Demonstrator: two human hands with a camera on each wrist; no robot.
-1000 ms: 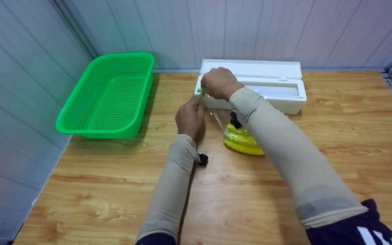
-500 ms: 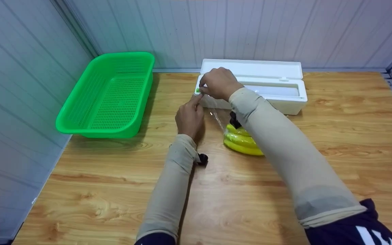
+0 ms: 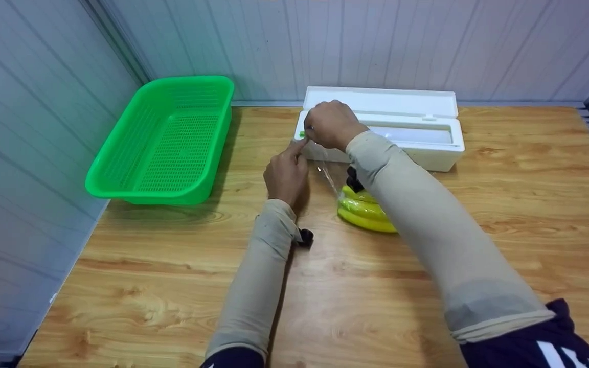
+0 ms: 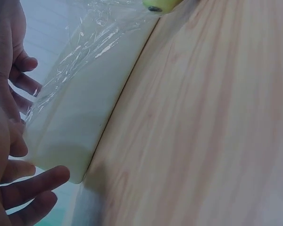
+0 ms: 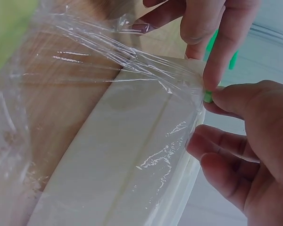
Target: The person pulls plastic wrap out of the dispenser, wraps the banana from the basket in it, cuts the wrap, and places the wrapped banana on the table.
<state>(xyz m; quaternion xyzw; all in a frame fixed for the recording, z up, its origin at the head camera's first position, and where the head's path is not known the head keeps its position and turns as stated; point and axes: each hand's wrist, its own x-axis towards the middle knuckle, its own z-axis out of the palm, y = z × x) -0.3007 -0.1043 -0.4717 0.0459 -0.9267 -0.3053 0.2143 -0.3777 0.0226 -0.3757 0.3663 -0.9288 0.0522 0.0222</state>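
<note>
A white cling film box [image 3: 422, 159] stands at the back with its lid up. Clear cling film [image 5: 108, 56] stretches from its front edge down to yellow bananas [image 3: 366, 220], which have glossy film over them and are partly hidden by the right forearm. At the box's left end, my right hand [image 3: 331, 124] pinches a small green slider [image 5: 208, 97] between thumb and forefinger. My left hand [image 3: 285, 176] reaches to the same corner, its straight forefinger pressing beside the slider. Its other fingers are loosely bent and hold nothing in the left wrist view.
A green plastic basket [image 3: 207, 179] with a perforated bottom stands at the left on the wooden table [image 3: 356, 306]. Pale panel walls [image 3: 253, 46] rise behind the table and along its left side. A long white roll [image 3: 417, 135] lies inside the box.
The right hand's fingers shifted slightly left at the green slider, then back right. The left hand, film, bananas and box stay nearly as they were; the head view moved a little.
</note>
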